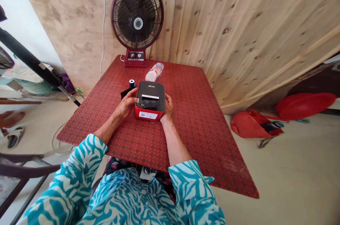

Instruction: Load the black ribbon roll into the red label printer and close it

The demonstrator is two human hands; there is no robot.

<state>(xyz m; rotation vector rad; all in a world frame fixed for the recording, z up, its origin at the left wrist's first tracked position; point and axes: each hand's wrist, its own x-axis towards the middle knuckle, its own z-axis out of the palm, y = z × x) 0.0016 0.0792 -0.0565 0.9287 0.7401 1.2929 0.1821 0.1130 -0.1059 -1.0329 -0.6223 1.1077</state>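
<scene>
A small label printer (151,88) with a black lid and a red lower body is at the middle of the table. My left hand (127,104) grips its left side, with the thumb by the front left edge of the lid. Round the right side and lower corner wraps my right hand (167,109). A dark strip (151,104) shows below the white slot on the lid, and a sticker (148,115) is on the red front. Just beyond my left hand stands a small dark roll (131,83) with a white core, beside a flat black piece (125,93).
A clear plastic bottle (154,71) lies behind the printer. A maroon fan (137,19) stands at the back of the red patterned table (202,129), against the wooden wall (212,23). On the floor at right is a red bag (249,125); a chair (29,172) stands at left.
</scene>
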